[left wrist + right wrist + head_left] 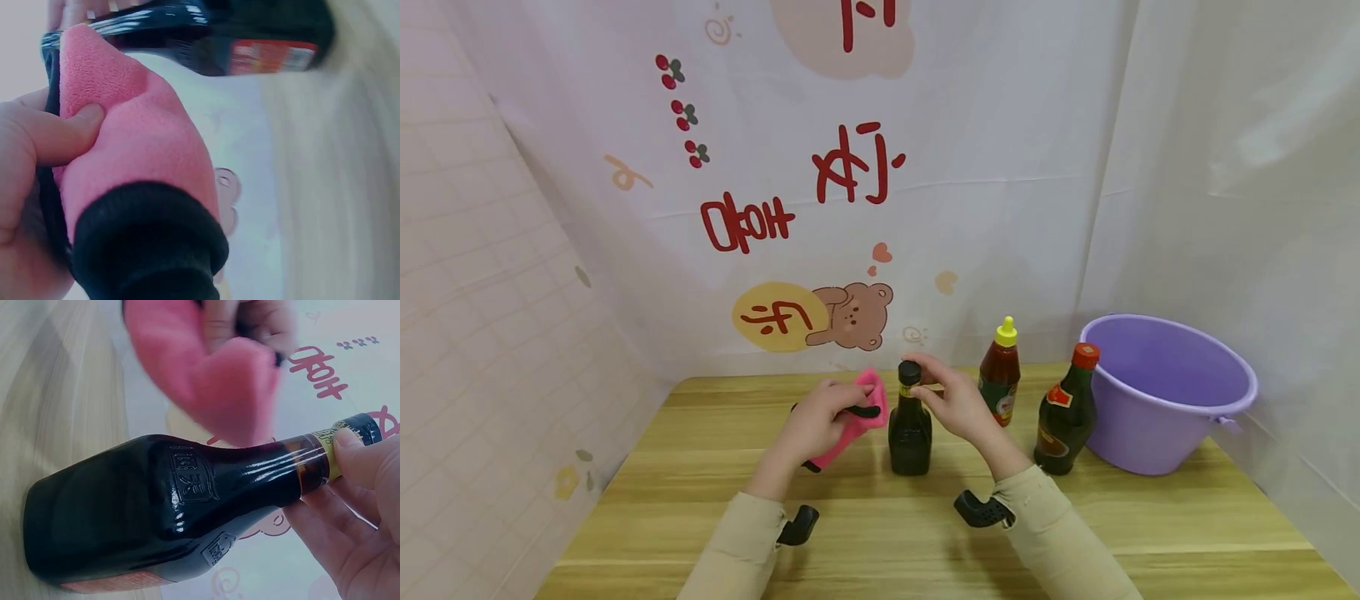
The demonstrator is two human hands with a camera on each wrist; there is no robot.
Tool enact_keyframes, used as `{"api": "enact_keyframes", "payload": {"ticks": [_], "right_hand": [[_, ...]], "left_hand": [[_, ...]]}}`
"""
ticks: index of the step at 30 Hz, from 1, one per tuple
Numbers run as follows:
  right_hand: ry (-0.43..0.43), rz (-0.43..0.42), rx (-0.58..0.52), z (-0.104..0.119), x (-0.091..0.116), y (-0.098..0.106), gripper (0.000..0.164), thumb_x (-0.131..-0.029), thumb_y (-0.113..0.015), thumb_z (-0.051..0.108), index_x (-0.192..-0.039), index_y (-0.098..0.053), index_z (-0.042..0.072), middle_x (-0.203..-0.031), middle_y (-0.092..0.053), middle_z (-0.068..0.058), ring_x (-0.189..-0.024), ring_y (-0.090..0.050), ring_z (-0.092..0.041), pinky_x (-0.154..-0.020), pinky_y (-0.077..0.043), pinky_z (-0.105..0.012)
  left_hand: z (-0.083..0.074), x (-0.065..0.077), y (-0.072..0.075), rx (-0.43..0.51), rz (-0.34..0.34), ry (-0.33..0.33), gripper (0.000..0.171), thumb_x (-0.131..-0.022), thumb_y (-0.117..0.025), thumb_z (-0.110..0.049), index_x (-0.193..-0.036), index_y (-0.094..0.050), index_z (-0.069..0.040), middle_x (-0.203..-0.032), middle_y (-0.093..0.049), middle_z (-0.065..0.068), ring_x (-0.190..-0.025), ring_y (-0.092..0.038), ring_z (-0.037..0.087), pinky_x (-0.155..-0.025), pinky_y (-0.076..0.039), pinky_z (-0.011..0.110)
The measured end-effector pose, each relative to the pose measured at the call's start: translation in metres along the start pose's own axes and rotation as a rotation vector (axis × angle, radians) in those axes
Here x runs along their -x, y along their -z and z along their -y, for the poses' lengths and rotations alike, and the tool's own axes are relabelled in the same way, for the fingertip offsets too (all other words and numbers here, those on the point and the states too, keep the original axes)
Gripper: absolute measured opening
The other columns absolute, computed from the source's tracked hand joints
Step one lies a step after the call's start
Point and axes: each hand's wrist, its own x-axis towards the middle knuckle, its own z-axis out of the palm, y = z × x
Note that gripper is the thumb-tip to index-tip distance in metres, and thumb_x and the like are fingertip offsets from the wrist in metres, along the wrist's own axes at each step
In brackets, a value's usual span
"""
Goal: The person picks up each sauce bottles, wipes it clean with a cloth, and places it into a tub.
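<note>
A pink fleecy cloth (844, 433) with black edging is in my left hand (823, 417). Seen from the left wrist, the thumb presses into the folded cloth (137, 119) above a black band. Just right of it a dark sauce bottle (911, 437) with a black cap stands upright on the table. My right hand (958, 404) grips that bottle's neck, its thumb on the yellow neck label in the right wrist view. There the dark bottle (169, 500) shows embossed characters, and the cloth (231, 387) is close to its shoulder.
Behind the right hand stands a red sauce bottle (1000, 375) with a yellow nozzle. Farther right is a dark bottle (1066, 417) with a red cap, beside a purple bucket (1150, 425). The wooden table (880, 533) ends at a printed curtain (1000, 167).
</note>
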Motion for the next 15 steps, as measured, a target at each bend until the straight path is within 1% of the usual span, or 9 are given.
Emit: {"api": "enact_keyframes", "payload": {"ticks": [2,4,8,11,15], "right_hand": [[0.0,0.0,-0.008,0.001,0.0,0.001,0.05,-0.09,-0.071,0.003,-0.137,-0.057,0.012,-0.106,-0.071,-0.009,-0.096,-0.069,-0.025,-0.081,-0.057,-0.042],[0.001,0.004,-0.021,0.001,0.001,0.001,0.049,-0.09,-0.07,0.003,-0.137,-0.056,0.011,-0.106,-0.071,-0.01,-0.096,-0.069,-0.025,-0.08,-0.057,-0.042],[0.0,0.008,-0.039,0.002,0.002,0.003,0.05,-0.09,-0.07,0.002,-0.137,-0.056,0.007,-0.105,-0.071,-0.01,-0.095,-0.069,-0.026,-0.081,-0.057,-0.042],[-0.003,0.013,-0.048,0.001,0.004,0.004,0.05,-0.089,-0.07,0.002,-0.137,-0.056,0.008,-0.104,-0.071,-0.01,-0.095,-0.068,-0.025,-0.081,-0.057,-0.043],[-0.013,0.02,-0.052,0.001,0.005,0.005,0.05,-0.09,-0.07,0.002,-0.137,-0.056,0.01,-0.103,-0.071,-0.009,-0.095,-0.068,-0.025,-0.082,-0.057,-0.044]], "left_hand": [[-0.003,-0.004,0.004,0.012,-0.031,-0.021,0.036,-0.077,-0.065,0.018,-0.095,-0.071,-0.013,-0.117,-0.071,0.002,-0.1,-0.062,0.026,-0.089,-0.049,0.042],[-0.007,-0.008,0.007,0.019,-0.047,-0.032,0.036,-0.079,-0.065,0.017,-0.097,-0.071,-0.014,-0.121,-0.069,0.001,-0.102,-0.061,0.024,-0.09,-0.05,0.041],[-0.016,-0.014,0.011,0.03,-0.068,-0.047,0.032,-0.082,-0.068,0.013,-0.099,-0.073,-0.014,-0.125,-0.068,-0.001,-0.102,-0.058,0.021,-0.085,-0.053,0.037],[-0.021,-0.017,0.012,0.036,-0.078,-0.056,0.029,-0.083,-0.07,0.01,-0.1,-0.074,-0.013,-0.126,-0.067,0.0,-0.103,-0.058,0.022,-0.085,-0.053,0.037],[-0.023,-0.02,0.008,0.05,-0.083,-0.073,0.027,-0.084,-0.071,0.008,-0.099,-0.075,-0.013,-0.126,-0.067,0.002,-0.103,-0.059,0.023,-0.086,-0.052,0.037]]}}
